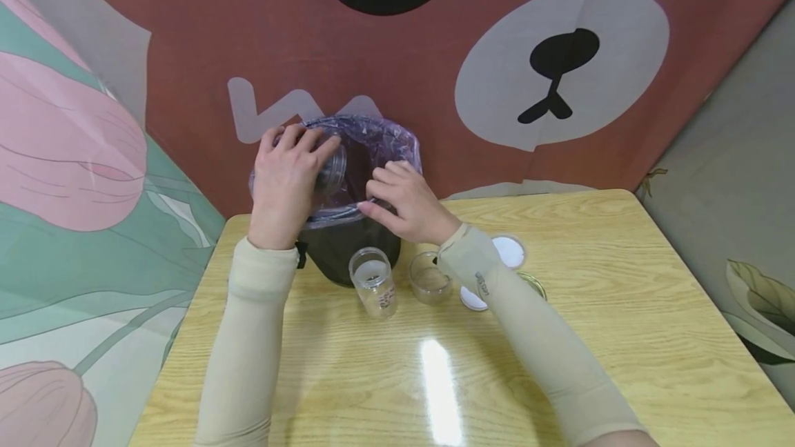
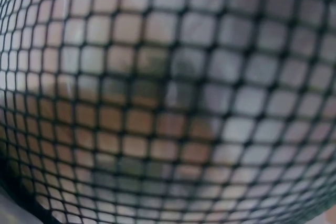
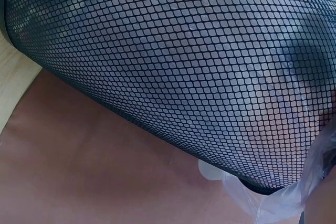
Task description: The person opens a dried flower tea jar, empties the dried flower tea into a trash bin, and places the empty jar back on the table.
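A black mesh bin [image 1: 348,243], lined with a thin clear purplish bag [image 1: 397,138], stands at the back of the table. My left hand [image 1: 283,181] reaches over its left rim and holds a clear round jar [image 1: 335,170] on its side in the bin's mouth. Most of that jar is hidden behind the fingers. On the near right rim, my right hand [image 1: 411,202] grips the edge of the bin and bag. Mesh wall [image 2: 173,93] fills the left wrist view, blurred. Through the mesh [image 3: 173,61] in the right wrist view, a dark patch shows inside the bin.
A clear jar [image 1: 375,288] with handwriting stands before the bin. Right of it is a shorter clear container [image 1: 430,278]. White discs [image 1: 509,251] and a gold-rimmed lid [image 1: 535,285] lie near the right forearm. A printed cloth [image 1: 373,54] hangs behind the table [image 1: 348,378].
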Demonstrator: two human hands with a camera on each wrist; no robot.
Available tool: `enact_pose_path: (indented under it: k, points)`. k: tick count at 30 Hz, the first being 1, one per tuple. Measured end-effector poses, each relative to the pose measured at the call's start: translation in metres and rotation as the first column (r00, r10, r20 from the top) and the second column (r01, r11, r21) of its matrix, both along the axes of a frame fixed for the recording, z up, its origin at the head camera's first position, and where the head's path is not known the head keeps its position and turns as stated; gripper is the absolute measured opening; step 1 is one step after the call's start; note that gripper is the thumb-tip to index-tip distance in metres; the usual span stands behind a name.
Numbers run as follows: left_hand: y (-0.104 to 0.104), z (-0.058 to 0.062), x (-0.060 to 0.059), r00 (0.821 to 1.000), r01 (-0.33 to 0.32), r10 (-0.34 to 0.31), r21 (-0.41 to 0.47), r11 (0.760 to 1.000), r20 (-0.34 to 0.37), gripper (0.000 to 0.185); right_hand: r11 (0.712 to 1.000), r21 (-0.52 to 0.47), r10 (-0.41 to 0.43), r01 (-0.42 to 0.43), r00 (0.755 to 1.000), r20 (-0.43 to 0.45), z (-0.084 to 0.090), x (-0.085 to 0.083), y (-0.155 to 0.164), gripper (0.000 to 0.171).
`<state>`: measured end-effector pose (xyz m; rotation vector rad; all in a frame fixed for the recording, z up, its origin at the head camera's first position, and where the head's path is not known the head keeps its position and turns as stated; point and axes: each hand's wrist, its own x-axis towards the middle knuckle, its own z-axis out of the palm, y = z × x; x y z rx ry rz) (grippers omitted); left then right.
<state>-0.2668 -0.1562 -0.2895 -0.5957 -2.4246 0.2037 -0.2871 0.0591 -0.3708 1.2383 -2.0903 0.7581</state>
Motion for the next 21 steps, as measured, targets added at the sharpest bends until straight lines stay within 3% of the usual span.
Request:
enact_pose_path:
  k: [9,21]
  points:
    - [-0.0008,-0.0009,-0.0014,1.000,0.015,-0.014,-0.025,1.000,0.005,0.057,1.000,-0.006,-0.005,0.005,1.000,0.003,-0.0008,0.0009,-0.0012,0.061]
    - [0.0020,0.0031,-0.0025,1.000,-0.012,0.013,-0.095,0.995,0.013,0.060,1.000,-0.009,-0.004,0.004,1.000,0.009,-0.0012,-0.0008,-0.0010,0.063]
